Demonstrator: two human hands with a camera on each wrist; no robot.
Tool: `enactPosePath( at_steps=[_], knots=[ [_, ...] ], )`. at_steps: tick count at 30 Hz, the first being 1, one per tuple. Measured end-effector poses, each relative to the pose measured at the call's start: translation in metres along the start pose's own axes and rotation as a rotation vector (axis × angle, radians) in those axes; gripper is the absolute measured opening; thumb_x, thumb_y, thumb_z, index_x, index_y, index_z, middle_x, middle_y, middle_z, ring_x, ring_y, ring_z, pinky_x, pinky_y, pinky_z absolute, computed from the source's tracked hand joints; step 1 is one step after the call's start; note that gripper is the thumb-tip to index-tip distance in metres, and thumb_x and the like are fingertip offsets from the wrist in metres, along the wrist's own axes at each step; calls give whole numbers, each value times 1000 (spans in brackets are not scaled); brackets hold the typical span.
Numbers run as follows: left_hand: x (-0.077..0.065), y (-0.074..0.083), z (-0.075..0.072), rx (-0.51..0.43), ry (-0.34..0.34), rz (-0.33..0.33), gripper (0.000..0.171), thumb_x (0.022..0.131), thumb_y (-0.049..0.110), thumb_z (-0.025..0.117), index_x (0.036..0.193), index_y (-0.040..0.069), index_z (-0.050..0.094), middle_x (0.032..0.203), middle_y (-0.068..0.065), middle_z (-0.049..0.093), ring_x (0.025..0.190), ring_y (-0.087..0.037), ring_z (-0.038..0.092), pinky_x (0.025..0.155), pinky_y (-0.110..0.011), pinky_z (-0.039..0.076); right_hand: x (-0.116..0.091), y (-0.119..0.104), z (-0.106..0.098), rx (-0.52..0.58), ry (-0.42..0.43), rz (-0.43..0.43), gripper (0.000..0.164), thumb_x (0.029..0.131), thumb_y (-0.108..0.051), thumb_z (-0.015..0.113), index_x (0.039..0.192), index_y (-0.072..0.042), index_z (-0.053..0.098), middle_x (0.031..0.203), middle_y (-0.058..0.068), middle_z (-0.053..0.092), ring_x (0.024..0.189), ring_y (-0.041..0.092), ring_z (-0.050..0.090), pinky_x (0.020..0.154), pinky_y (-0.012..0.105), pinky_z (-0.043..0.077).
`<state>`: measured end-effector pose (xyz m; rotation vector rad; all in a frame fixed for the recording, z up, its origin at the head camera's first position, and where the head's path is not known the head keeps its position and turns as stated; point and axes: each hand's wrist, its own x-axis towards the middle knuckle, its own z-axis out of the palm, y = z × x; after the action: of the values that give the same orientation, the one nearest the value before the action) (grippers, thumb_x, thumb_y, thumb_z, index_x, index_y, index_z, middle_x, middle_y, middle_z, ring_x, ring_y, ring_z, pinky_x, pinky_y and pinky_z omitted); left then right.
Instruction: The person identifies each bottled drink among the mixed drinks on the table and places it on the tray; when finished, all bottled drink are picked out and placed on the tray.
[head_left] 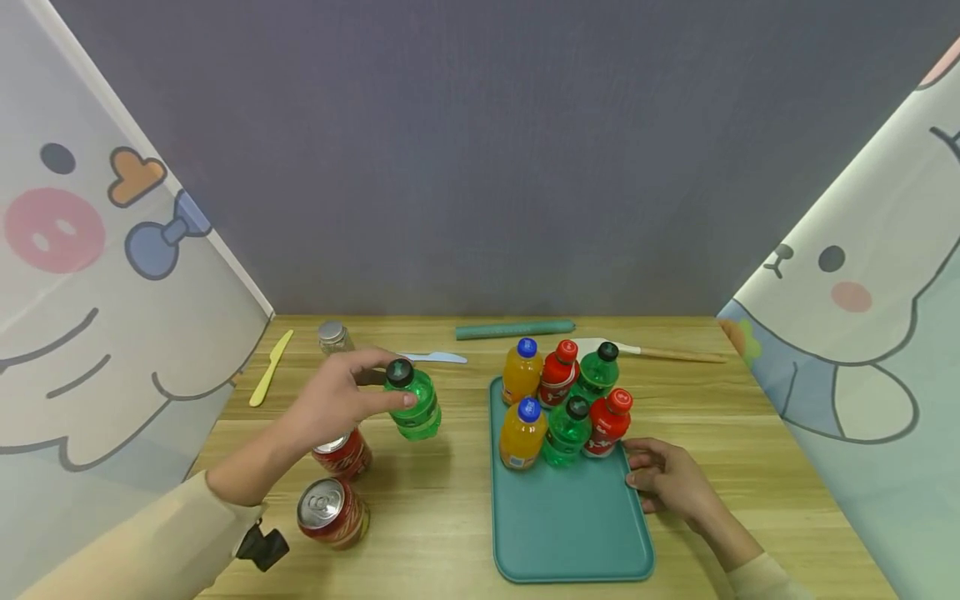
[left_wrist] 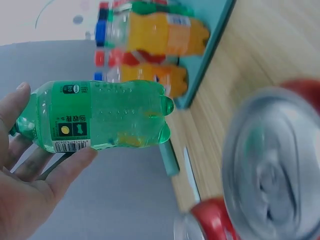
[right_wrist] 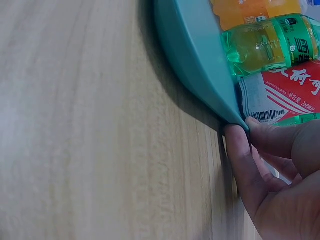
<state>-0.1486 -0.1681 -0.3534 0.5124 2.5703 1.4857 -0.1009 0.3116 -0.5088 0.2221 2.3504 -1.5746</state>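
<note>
My left hand [head_left: 341, 400] grips a green soda bottle [left_wrist: 100, 115] with a black cap, holding it off the table just left of the teal tray [head_left: 570, 525]. My right hand [head_left: 671, 479] pinches the tray's right rim between thumb and fingers, as the right wrist view shows. On the tray's far half stand two orange soda bottles [head_left: 522, 433] with blue caps, two red bottles [head_left: 609, 423] and two green bottles [head_left: 567, 431]. Two red cans [head_left: 333, 512] stand below and beside my left forearm.
A yellow knife [head_left: 271, 368] and a lidded glass jar [head_left: 334, 337] lie toward the back left. Behind the bottles are a blue knife [head_left: 438, 357], a teal stick-shaped item [head_left: 515, 330] and a wooden-handled spatula [head_left: 675, 355]. A grey wall [head_left: 480, 167] rises at the back.
</note>
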Motion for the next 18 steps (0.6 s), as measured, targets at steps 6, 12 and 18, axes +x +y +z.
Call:
enactPosePath(
  at_steps=[6, 12, 18],
  knots=[
    [2, 8, 22, -27, -85, 26, 38, 85, 28, 86, 120, 17, 75, 116, -2, 74, 114, -28, 69, 88, -39, 60, 1, 1, 0, -3, 5, 7, 57, 88, 7, 72, 142, 6, 53, 113, 21, 63, 85, 24, 68, 58, 42, 62],
    [6, 15, 47, -66, -155, 57, 35, 85, 27, 86, 116, 20, 75, 116, 3, 73, 114, -25, 68, 93, -39, 59, 1, 2, 0, -1, 4, 15, 57, 88, 7, 72, 142, 5, 53, 114, 20, 63, 84, 24, 67, 58, 42, 63],
    [10, 25, 73, -90, -257, 79, 32, 85, 27, 86, 115, 22, 76, 113, 9, 74, 115, -22, 68, 94, -37, 58, 1, 1, 0, -3, 11, 23, 57, 88, 6, 72, 142, 4, 53, 114, 20, 62, 83, 24, 67, 58, 41, 62]
  ],
)
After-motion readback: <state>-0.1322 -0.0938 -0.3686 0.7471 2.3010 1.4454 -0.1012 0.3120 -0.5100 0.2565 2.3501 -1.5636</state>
